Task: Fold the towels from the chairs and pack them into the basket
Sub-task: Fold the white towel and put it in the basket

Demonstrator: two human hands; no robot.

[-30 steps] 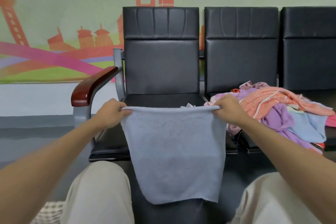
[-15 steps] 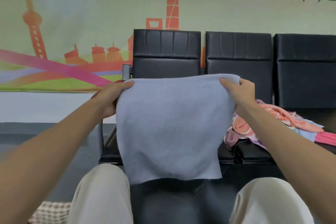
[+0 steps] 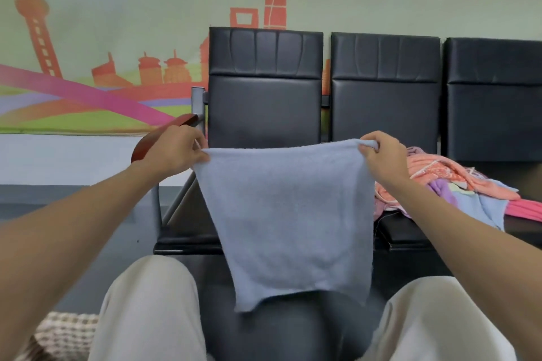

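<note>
A light blue towel [image 3: 289,223] hangs in the air between my knees, spread flat in front of the left black chair [image 3: 265,91]. My left hand [image 3: 173,152] pinches its upper left corner and my right hand [image 3: 381,155] pinches its upper right corner. Its lower edge hangs free above the floor. A pile of towels [image 3: 457,184] in orange, purple, pink and pale blue lies on the seat of the middle chair, to the right of my right hand. A corner of a woven checked basket [image 3: 61,334] shows at the bottom left beside my left knee.
Three black chairs stand in a row against a wall with a coloured skyline mural [image 3: 88,82]. A brown wooden armrest [image 3: 152,138] on a grey metal frame juts out left of the first chair, just behind my left hand. My knees in beige trousers [image 3: 146,308] fill the bottom.
The towel was lifted high half a second ago and has come back down a little, now hanging straighter. Both hands kept their hold on the top corners throughout.
</note>
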